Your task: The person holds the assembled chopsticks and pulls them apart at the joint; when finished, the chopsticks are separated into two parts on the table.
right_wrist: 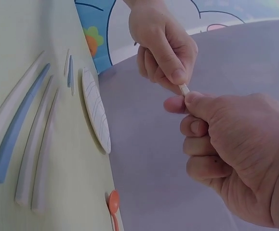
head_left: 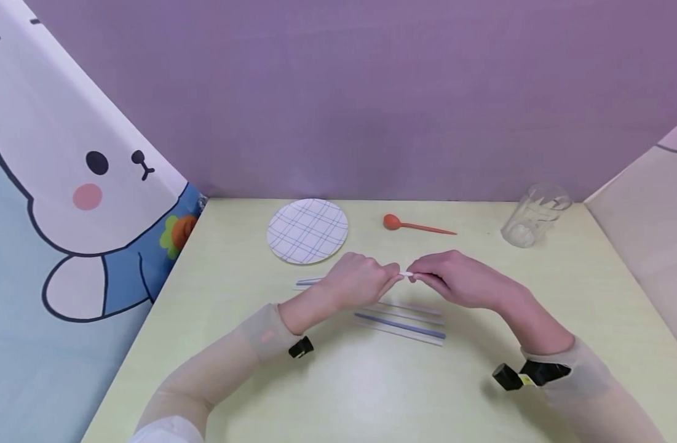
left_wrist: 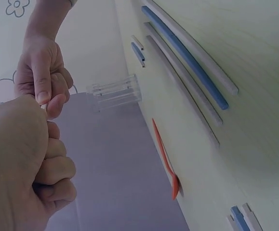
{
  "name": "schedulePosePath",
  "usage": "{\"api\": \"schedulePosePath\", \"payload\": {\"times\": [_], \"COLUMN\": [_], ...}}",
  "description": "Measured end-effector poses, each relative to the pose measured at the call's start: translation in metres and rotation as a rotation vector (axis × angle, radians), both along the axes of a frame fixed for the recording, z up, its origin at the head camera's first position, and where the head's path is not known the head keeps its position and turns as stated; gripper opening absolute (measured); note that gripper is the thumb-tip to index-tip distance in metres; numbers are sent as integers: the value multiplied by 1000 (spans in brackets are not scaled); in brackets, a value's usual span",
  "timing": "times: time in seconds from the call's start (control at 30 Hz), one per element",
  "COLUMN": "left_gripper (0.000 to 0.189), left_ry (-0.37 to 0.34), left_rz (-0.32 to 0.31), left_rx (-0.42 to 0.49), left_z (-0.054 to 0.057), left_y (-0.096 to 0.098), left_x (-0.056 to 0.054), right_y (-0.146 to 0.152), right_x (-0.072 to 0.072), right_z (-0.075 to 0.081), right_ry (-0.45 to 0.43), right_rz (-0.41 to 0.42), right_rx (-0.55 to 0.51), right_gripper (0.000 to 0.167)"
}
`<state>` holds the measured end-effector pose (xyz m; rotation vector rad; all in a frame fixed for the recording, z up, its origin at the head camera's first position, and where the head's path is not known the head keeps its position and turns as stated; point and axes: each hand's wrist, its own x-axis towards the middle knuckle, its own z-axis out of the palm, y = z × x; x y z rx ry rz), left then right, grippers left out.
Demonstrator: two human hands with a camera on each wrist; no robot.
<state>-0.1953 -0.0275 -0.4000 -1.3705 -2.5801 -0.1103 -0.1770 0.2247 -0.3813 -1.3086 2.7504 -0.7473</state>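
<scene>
Above the tabletop [head_left: 371, 400], left hand [head_left: 360, 280] and right hand [head_left: 465, 280] pinch a white stick [head_left: 406, 274] between their fingers; likely light, perhaps fragile, best held near its ends

White left sleeve [head_left: 169, 431], sheer wrist cuffs [head_left: 267, 332], black left wrist camera [head_left: 301, 347], black right wrist camera [head_left: 545, 372], yellow label [head_left: 527, 379]

The left hand [head_left: 360, 280] and right hand [head_left: 462, 278] point at each other, fingertips just beside one another, both pinching. The left thumb [right_wrist: 170, 62] reaches forward, the other fingers curled in beneath it. The right thumb [left_wrist: 41, 82] extends nearly straight, with the remaining fingers folded below. Behind the left hand, the left forearm [head_left: 222, 360] runs back nearly in line; behind the right, the right wrist [head_left: 501, 298] bends, its forearm angling outward.
</scene>
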Motion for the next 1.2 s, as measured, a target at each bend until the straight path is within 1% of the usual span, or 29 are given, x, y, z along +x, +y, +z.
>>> {"api": "schedulePosePath", "payload": {"times": [0.2,0.27,0.47,0.63,0.73,0.87,1.03,1.13,1.2], "left_gripper": [37,36,36,36,36,36,36,35,35], "left_ry": [-63,-68,-42,-29,-17,-15,16,36,40], "left_rz": [-15,-25,-41,-23,-8,-1,-3,7,8], "left_rx": [44,47,38,40,45,46,48,53,56], "left_z": [3,4,1,0,0,1,4,6,7], "left_y": [0,-1,-5,-7,-7,-9,-13,-17,-19], "left_x": [-2,-2,1,2,2,3,6,8,9], "right_y": [-2,-1,-2,-4,-5,-7,-9,-12,-14], "right_x": [1,1,2,3,3,3,1,-1,0], "right_z": [4,5,-1,-3,-3,-2,2,5,7], "right_ry": [10,12,10,4,12,16,21,8,-3], "right_rz": [-20,-17,23,-4,-18,-15,20,42,41], "right_rx": [-14,-16,-34,-19,-18,-18,-29,-35,-31], "right_gripper": [21,22,22,19,19,18,19,21,21]}}
